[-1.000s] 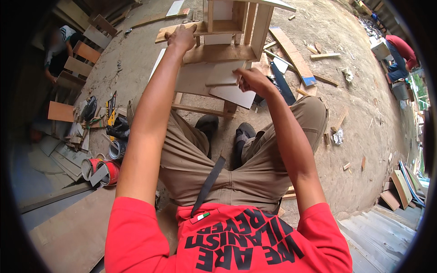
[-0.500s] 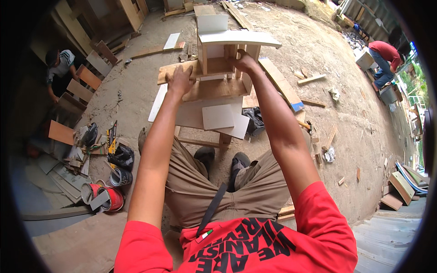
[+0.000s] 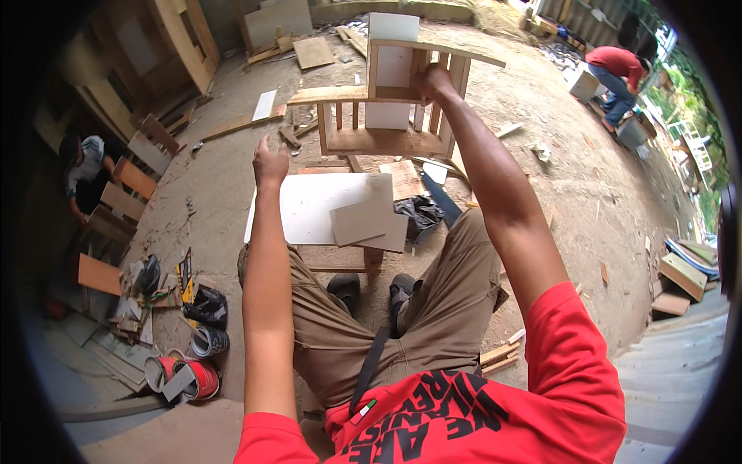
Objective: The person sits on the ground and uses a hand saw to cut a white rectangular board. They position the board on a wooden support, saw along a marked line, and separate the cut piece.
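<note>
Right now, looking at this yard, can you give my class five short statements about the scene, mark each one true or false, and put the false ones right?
1. The right hand holds the wooden frame. True.
2. The left hand also grips the wooden frame. False: the left hand is open and apart from it.
3. A smaller board lies on the large white board. True.
4. The red cans stand on the person's right. False: the red cans stand on the person's left.
5. The person wears a red shirt. True.
</note>
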A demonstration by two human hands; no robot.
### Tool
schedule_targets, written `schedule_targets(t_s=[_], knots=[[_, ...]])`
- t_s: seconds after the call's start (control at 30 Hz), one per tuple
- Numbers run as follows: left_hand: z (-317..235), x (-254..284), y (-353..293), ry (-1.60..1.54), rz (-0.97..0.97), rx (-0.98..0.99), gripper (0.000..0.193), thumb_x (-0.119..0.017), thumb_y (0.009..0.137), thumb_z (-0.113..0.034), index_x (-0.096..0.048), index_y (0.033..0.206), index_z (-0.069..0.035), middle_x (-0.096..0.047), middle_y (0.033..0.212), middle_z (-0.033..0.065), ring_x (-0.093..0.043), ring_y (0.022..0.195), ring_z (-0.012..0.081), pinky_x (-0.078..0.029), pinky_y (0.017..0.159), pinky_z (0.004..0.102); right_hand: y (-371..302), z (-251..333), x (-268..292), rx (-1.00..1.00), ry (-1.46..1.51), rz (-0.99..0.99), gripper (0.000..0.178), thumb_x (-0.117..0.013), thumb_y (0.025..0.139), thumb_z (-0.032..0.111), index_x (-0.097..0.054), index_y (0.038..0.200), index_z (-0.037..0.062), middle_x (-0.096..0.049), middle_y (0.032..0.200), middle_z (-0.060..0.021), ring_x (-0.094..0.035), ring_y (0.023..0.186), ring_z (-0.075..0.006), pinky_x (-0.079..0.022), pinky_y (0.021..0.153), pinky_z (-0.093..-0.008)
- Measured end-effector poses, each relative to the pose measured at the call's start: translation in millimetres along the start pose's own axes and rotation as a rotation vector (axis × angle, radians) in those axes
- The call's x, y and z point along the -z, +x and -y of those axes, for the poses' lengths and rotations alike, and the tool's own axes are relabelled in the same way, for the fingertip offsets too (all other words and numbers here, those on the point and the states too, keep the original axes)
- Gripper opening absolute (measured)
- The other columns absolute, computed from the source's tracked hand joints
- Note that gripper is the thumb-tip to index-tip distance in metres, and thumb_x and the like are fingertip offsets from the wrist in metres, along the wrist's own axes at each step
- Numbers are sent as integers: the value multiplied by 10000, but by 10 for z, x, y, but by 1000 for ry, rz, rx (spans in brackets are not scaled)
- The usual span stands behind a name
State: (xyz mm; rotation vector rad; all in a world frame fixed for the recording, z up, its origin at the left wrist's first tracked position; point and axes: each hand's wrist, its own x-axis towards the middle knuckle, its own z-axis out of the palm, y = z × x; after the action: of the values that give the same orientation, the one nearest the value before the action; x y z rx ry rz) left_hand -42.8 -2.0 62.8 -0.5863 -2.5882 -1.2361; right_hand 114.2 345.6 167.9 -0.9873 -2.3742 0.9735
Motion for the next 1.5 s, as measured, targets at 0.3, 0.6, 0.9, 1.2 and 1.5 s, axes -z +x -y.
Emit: schedule_targets(t_s=[0.3,0.6,0.9,1.2,1.5], knots=[[-1137,-682,-303,-23,277,-178,571,-659,870,-287,-553,1351,4,-578,1337,267,-551,1260,385,-432,1065,427,-465,-625,1825,-193,-100,-193,267,-538,899,163,-648,905,-81,-721,721,-164,-739,646,-277,-609,655,-335],[-1773,-1264,-775,-108,446,-563,532,-647,911,-271,-552,1339,30,-570,1353,255,-512,1307,377,-396,1115,418,-1331,-1575,2946,-355,-137,-435,298,-586,883,194,-670,916,-90,-715,754,-208,-717,587,-303,-606,589,-364],[-1296,-1734,-791,56,763,-979,432,-643,914,-113,-562,1316,26,-566,1351,249,-528,1265,414,-412,1082,421,-2716,-3759,3116,-536,-273,-944,287,-634,840,192,-691,980,-52,-697,993,-292,-683,984,-417,-562,859,-489],[-893,-1960,-440,354,901,-866,405,-612,907,-41,-581,1308,-3,-562,1360,203,-521,1285,370,-418,1084,425,-4264,-5802,3359,-1072,-309,-1227,273,-652,864,204,-701,956,-48,-704,963,-277,-693,964,-404,-568,853,-471],[-1178,-2590,-77,430,897,-939,400,-574,950,-60,-554,1346,-7,-523,1419,185,-485,1329,351,-381,1112,422,-5160,-6736,3836,-1375,-216,-1385,198,-603,837,45,-681,880,-132,-697,849,-306,-730,716,-380,-626,614,-416]])
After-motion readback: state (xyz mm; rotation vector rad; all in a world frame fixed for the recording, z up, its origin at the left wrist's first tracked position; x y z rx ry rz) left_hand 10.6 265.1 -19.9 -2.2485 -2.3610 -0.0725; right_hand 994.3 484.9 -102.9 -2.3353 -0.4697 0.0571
